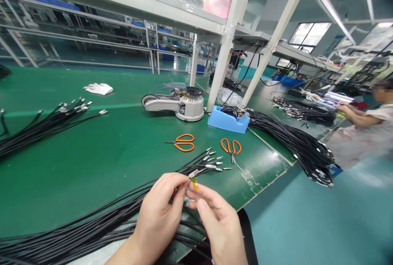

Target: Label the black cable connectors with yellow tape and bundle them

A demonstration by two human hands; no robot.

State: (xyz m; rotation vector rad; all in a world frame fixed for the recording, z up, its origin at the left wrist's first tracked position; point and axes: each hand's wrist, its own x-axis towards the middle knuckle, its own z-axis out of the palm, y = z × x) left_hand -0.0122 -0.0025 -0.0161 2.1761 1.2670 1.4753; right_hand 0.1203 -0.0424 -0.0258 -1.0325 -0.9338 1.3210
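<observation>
The left hand (158, 212) is clenched in a thumb-and-forefinger pinch on a thin black sheathed cable (181, 174), just behind its silver crimped metal terminal (193, 173). The right hand (216, 226) is curled with its fingertips at a small yellow tape piece (194, 183), which sits at the terminal end (whether those fingertips are gripping it cannot be told from this view). Best practice at this hold: pinch close to the terminal, keep the cable taut and steady, and keep the yellow piece square to the cable. The remaining black cables (92, 226) run from the hands toward 7 o'clock across the green bench mat (76, 183), with their terminals fanned at 1 o'clock. Orange-handled scissors (184, 143) lie at 12 o'clock, and a grey round tape dispenser (184, 103) stands beyond them.
</observation>
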